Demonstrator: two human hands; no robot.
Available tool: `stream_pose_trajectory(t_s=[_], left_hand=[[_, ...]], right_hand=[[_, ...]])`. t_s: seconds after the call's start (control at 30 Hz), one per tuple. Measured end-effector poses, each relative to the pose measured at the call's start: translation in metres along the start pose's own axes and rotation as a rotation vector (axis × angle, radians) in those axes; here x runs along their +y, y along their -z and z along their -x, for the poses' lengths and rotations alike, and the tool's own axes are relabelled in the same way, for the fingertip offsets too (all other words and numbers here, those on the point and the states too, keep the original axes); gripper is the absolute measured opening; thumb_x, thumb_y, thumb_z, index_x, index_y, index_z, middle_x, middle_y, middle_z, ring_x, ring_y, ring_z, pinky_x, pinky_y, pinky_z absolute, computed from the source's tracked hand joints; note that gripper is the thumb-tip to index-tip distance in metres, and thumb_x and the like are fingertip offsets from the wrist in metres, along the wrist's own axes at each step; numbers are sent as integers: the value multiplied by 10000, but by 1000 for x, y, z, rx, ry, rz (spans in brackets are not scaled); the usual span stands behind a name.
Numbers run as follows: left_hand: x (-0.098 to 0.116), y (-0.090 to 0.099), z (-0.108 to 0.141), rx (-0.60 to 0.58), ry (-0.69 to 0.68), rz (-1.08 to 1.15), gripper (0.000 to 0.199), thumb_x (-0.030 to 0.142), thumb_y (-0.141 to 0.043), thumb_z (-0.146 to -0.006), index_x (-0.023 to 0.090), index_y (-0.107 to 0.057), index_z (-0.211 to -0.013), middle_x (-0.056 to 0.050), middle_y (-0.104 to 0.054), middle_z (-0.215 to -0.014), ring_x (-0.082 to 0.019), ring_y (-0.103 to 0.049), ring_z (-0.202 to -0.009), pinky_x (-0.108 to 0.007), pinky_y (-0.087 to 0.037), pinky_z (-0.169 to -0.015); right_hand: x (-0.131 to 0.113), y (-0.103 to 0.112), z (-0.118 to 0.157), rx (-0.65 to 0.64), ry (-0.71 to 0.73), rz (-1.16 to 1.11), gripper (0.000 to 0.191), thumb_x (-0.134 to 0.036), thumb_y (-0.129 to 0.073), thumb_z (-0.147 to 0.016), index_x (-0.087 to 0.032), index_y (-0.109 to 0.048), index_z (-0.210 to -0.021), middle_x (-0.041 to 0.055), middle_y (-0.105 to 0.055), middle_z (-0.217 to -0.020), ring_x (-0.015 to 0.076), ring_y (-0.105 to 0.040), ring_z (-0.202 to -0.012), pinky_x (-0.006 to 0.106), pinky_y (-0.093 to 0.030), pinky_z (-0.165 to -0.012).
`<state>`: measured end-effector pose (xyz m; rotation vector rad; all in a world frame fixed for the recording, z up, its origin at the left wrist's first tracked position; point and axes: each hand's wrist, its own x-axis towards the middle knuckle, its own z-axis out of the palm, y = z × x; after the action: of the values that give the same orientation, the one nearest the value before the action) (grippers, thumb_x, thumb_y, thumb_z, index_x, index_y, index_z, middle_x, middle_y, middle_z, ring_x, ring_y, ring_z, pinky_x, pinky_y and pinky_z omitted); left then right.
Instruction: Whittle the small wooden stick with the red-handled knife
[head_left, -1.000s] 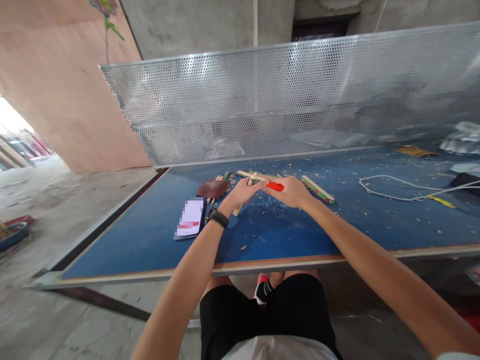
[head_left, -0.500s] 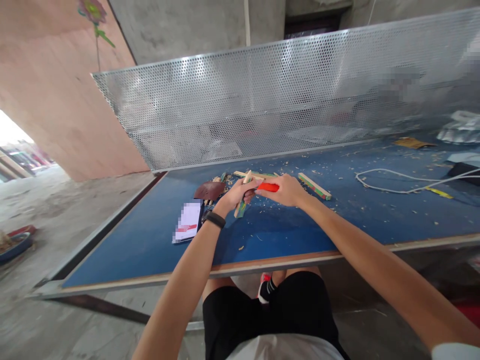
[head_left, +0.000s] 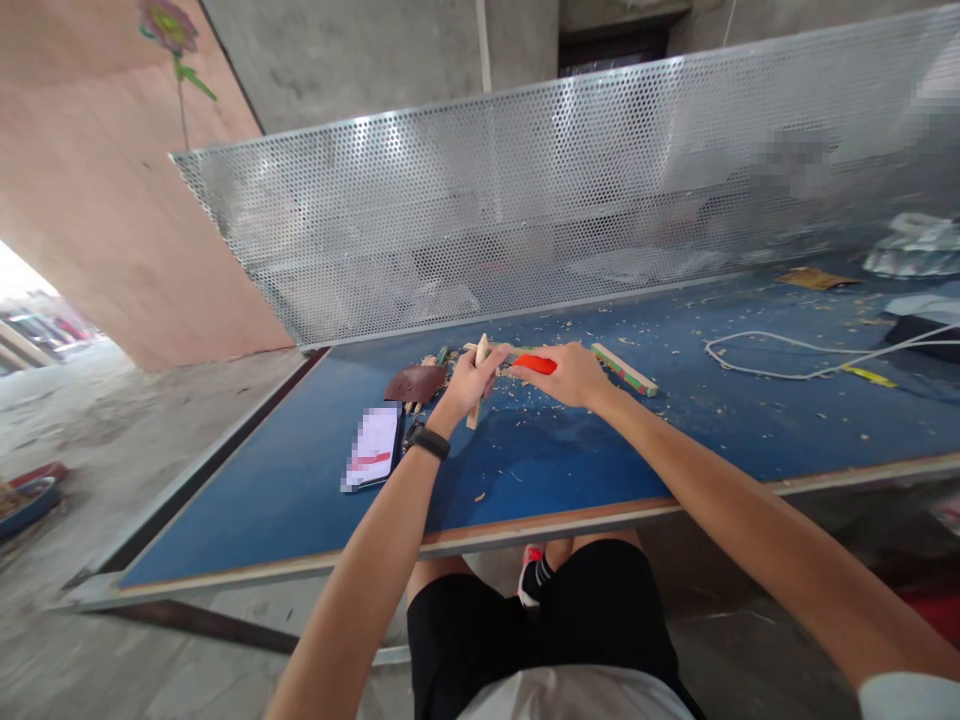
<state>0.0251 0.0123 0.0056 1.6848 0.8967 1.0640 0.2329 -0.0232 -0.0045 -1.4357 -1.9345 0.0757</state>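
Shavings (head_left: 480, 497) are littering the blue tabletop (head_left: 255, 500), lying thickest around the centre of the frame and scattering toward the right. Near the centre, the left hand (head_left: 474, 380) is closing around a wooden stick (head_left: 481, 350), whose pale, tapering tip is pointing up above the fingers while its lower end is showing beneath the palm. A dark wristband (head_left: 431, 441) is circling the left wrist. Just to the right, the right hand (head_left: 574, 375) is gripping a red handle (head_left: 536, 364), which is pointing toward the left hand; what lies beyond its far end is too small to make out. The left thumb is reaching toward the handle, though whether the two are touching I cannot tell.

Right of the centre, a coloured wood strip (head_left: 625, 370) is lying slantwise near the right hand. Left of the centre, a brown piece of sheet material (head_left: 415, 383) is resting over some thin sticks, and a phone (head_left: 373, 445) with a lit, pixelated screen is lying just below it. Toward the right of the frame, a white cord (head_left: 757, 374) is looping across the surface, with a yellow strip (head_left: 870, 377) lying beside it. A brownish packet (head_left: 817, 278) is sitting farther up. Across the upper half, a perforated metal panel (head_left: 412, 200) is standing along the back edge.
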Motion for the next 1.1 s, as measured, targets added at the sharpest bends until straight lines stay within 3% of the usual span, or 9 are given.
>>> stream_pose_trajectory(t_s=[0.13, 0.23, 0.47, 0.6, 0.77, 0.93, 1.1], left_hand=[[-2, 0, -3, 34, -4, 35, 462, 584, -684, -955, 226, -443, -789, 78, -375, -609, -65, -326, -471, -257, -262, -470], [-4, -1, -5, 51, 31, 97, 394, 538, -618, -999, 231, -424, -847, 78, -369, -658, -68, -313, -489, -246, -264, -477], [-5, -1, -3, 105, -67, -88, 351, 537, -641, -991, 219, -512, -919, 33, -446, -741, -101, -456, -616, -220, -386, -536], [-1, -2, -2, 70, -56, -53, 387, 601, -630, -986, 233, -508, -972, 41, -477, -701, -106, -489, -580, -227, -432, -535], [2, -4, 0, 26, -73, 21, 408, 615, -633, -984, 241, -469, -978, 66, -500, -698, -72, -457, -496, -238, -449, -535], [-3, -8, 0, 59, -80, 64, 452, 607, -730, -913, 241, -468, -959, 94, -463, -643, -67, -446, -478, -242, -442, -516], [-9, -13, -2, 87, -117, 86, 523, 681, -759, -850, 232, -491, -860, 99, -434, -564, -73, -445, -456, -242, -403, -470]], right_hand=[[2, 4, -1, -7, -39, -30, 654, -866, -550, -903, -270, -816, -861, 43, -706, -665, 224, -621, -630, 329, -322, -571], [3, 3, -2, -25, -54, -17, 660, -874, -541, -899, -268, -798, -854, 46, -702, -666, 227, -619, -632, 329, -317, -566], [3, 4, -2, -26, -44, -22, 675, -868, -469, -941, -261, -710, -770, 41, -671, -647, 216, -577, -618, 331, -320, -587], [5, 4, -1, -21, -39, -32, 702, -869, -412, -964, -252, -664, -746, 40, -647, -640, 204, -548, -600, 337, -309, -581], [7, -1, -2, -61, -15, -161, 735, -865, -352, -991, -240, -716, -857, 34, -649, -671, 207, -568, -635, 341, -343, -607], [2, -9, -2, -91, 79, -309, 722, -818, -315, -1032, -240, -747, -1014, 39, -685, -794, 225, -616, -769, 331, -418, -704], [-4, -12, -1, -113, 119, -329, 666, -756, -326, -1064, -241, -745, -1116, 20, -668, -812, 208, -587, -755, 327, -420, -715]])
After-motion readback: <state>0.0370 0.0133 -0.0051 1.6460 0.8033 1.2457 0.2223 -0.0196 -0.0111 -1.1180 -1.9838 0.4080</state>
